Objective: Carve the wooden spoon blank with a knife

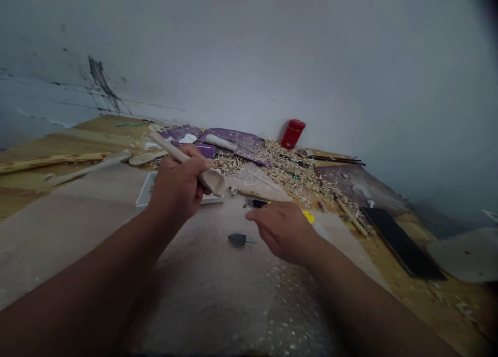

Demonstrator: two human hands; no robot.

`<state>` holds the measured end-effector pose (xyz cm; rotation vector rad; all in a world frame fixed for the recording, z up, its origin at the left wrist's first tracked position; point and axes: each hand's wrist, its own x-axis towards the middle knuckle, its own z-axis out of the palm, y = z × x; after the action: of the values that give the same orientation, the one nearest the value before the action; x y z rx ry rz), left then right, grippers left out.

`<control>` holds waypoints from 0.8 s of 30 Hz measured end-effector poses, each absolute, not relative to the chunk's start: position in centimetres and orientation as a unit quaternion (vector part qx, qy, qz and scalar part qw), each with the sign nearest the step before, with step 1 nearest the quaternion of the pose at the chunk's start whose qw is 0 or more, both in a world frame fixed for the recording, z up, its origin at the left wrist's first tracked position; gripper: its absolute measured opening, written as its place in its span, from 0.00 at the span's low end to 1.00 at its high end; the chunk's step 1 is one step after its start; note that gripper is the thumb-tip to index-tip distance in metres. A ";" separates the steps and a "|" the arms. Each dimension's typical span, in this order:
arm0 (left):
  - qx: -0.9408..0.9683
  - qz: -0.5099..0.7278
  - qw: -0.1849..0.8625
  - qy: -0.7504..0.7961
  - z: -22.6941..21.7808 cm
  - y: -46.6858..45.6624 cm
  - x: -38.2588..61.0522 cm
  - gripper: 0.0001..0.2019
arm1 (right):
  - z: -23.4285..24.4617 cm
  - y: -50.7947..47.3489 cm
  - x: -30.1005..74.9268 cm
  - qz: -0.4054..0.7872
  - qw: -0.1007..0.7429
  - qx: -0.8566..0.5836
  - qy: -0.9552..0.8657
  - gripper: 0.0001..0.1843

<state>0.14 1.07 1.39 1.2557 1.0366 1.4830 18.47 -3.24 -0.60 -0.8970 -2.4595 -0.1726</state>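
My left hand [179, 178] is closed round a pale wooden spoon [173, 150], its handle slanting up to the left and its bowl toward the middle. Over the dusty sheet [210, 294], my right hand [286, 230] grips a black-and-yellow tool [309, 217]. The tool's dark front end points left, below the spoon's bowl; its exact kind is unclear. A dark, cone-shaped bit with a thin metal shank [237, 239] lies on the sheet, left of my right hand. Partly hidden behind my left hand is a white tray [146, 190].
Wood shavings [295, 178] heap across the back, near purple sheets [233, 139] and a red canister [292, 134] by the wall. At right lie a black phone-like slab [402, 243] and a thin stick [352, 217]. Wooden pieces [91, 167] lie at left.
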 end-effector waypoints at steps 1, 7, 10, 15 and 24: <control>0.503 0.605 0.457 0.416 1.5 1.0 0.1 0.08 | -0.7 -3.2 18.6 -0.038 0.292 -0.331 -0.896 0.12; 0.492 0.578 0.530 0.379 0.7 0.3 1.0 0.07 | -1.3 -3.2 17.8 0.008 0.344 -0.368 -0.864 0.15; 0.512 0.562 0.530 0.375 0.2 0.2 1.1 0.07 | -1.8 -3.1 17.4 -0.004 0.327 -0.363 -0.873 0.17; 0.554 0.539 0.512 0.375 0.1 0.0 1.1 0.06 | -2.0 -2.8 17.5 -0.044 0.278 -0.352 -0.893 0.18; 0.612 0.479 0.471 0.417 0.8 -0.4 1.3 0.06 | -1.7 -2.9 17.4 -0.117 0.145 -0.390 -0.902 0.21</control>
<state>1.28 -0.44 0.83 1.4998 1.0218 1.1741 17.43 -2.92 -1.68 -1.1238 -2.5971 -0.3382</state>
